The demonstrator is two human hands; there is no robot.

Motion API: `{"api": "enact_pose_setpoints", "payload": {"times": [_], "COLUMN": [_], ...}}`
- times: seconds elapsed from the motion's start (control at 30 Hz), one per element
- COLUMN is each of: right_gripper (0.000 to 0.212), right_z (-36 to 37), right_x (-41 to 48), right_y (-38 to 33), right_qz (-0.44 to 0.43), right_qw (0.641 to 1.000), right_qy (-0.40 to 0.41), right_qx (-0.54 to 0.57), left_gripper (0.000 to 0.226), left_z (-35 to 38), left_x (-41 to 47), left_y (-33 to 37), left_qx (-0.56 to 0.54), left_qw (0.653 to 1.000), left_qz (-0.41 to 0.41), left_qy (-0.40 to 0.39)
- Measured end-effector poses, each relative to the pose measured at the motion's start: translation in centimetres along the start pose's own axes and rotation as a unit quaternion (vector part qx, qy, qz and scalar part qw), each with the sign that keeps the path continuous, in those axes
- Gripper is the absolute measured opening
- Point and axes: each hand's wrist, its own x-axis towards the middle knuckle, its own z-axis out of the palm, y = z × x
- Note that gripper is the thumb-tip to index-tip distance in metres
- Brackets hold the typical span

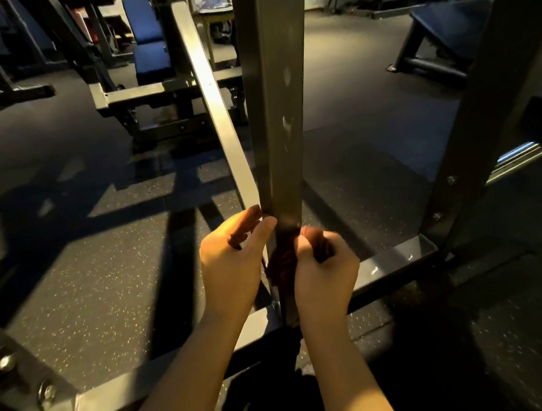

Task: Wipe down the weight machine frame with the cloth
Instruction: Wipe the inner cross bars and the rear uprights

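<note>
A grey square steel upright (275, 105) of the weight machine frame rises through the middle of the view, its paint chipped in spots. Low on it, a dark brown cloth (282, 264) is wrapped against the post. My right hand (324, 273) grips the cloth, fingers curled round it on the post's right side. My left hand (232, 262) rests on the post's left face, thumb and fingers lying against the metal just above the cloth. Most of the cloth is hidden between the hands.
A low crossbar (397, 262) joins the upright to a dark slanted post (486, 118) on the right. A diagonal rail (217, 111) runs back left. Bolted frame plates (17, 372) lie near left. Blue benches (148, 44) stand behind on speckled rubber floor (104, 271).
</note>
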Motion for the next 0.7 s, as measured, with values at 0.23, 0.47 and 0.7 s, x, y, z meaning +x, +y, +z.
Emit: {"api": "enact_pose_setpoints", "payload": {"times": [0.23, 0.47, 0.7], "right_gripper": [0.012, 0.006, 0.018], "right_z": [-0.1, -0.3, -0.6], "right_x": [-0.3, 0.8, -0.5], "right_y": [1.2, -2.9, 0.7], "right_qz": [0.019, -0.076, -0.001], "right_qw": [1.0, 0.997, 0.999], "right_qy": [-0.001, -0.024, -0.035], "right_qx": [-0.009, 0.01, -0.029], "left_gripper": [0.02, 0.016, 0.019], "left_z": [0.0, -0.1, -0.3], "left_x": [0.1, 0.2, 0.3], "left_y": [-0.4, 0.0, 0.5], "left_qx": [0.007, -0.054, 0.01], "left_qw": [1.0, 0.997, 1.0], "left_qz": [0.004, -0.057, -0.023], "left_qy": [0.015, 0.016, 0.011]}}
